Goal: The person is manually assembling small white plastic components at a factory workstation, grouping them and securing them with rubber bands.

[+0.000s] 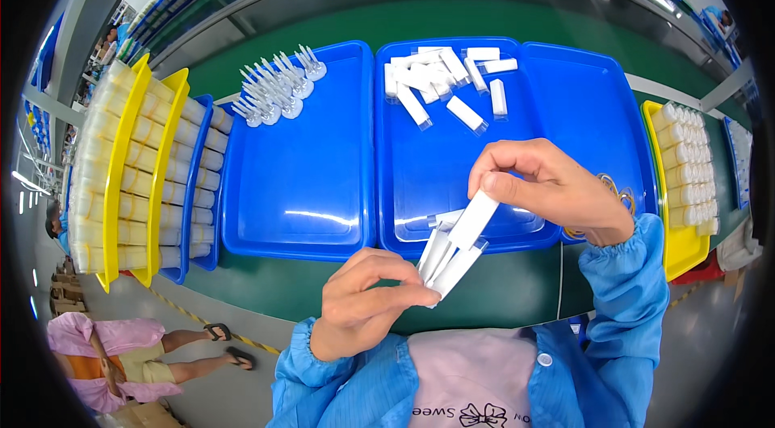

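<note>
My left hand pinches the lower end of several slim white pieces, which fan apart above the fingertips. My right hand is closed on the top of a white, box-like piece, tilted, its lower end against the others. Both hands are over the near edge of the middle blue tray. At that tray's far side lies a loose pile of similar white pieces, some with clear film at their ends. Whether the pieces are hollow I cannot tell.
In the left blue tray, clear spiked parts with round bases stand in rows. Yellowish rings lie in the right blue tray, partly behind my wrist. Racks of white tubes flank the left side; a yellow tray holds white rolls.
</note>
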`<state>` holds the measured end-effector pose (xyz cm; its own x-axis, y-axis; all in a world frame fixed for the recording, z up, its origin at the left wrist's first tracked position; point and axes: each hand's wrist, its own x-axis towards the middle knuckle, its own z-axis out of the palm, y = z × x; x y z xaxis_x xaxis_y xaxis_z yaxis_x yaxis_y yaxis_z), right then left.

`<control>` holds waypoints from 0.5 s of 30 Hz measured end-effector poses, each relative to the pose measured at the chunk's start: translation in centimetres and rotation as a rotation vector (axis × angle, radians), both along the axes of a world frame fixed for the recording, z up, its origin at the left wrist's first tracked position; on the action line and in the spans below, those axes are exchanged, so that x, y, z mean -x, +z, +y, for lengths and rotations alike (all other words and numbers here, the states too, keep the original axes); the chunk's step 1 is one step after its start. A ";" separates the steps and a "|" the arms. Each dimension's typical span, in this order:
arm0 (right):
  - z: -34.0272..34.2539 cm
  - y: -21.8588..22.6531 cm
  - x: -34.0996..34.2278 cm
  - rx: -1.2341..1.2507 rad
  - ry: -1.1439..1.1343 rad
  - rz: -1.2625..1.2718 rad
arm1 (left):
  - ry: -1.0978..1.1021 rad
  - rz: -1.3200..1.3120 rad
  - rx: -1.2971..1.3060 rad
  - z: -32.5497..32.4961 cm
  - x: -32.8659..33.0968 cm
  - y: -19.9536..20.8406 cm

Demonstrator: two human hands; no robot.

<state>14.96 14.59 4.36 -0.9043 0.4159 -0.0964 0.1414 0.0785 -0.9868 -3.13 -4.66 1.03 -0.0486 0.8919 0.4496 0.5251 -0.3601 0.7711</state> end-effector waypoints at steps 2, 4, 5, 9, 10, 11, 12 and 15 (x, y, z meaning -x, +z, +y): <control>0.0 0.2 -0.2 -0.057 0.035 -0.024 | 0.000 -0.001 -0.001 -0.2 -0.1 -0.1; -0.2 -0.1 -0.3 -0.029 0.032 -0.015 | -0.005 -0.012 0.004 -0.3 -0.2 -0.3; -0.4 -0.2 -0.4 -0.015 0.031 -0.010 | -0.017 -0.022 -0.022 -0.3 -0.3 -0.4; -1.0 -1.2 -0.4 0.225 -0.005 -0.024 | -0.020 -0.029 -0.067 -0.3 -0.2 -0.7; -1.5 -1.4 -0.3 0.259 -0.016 -0.008 | -0.009 -0.023 -0.065 -0.3 -0.2 -0.7; -2.0 -1.6 -0.2 0.292 -0.028 0.009 | -0.007 -0.036 -0.048 -0.3 -0.4 -0.8; -2.4 -1.6 0.1 0.156 -0.025 0.032 | -0.001 -0.047 -0.030 -0.3 -0.7 -1.1; -3.4 -1.9 0.5 -0.130 -0.043 0.062 | 0.245 -0.189 -0.037 -0.2 -2.3 -1.2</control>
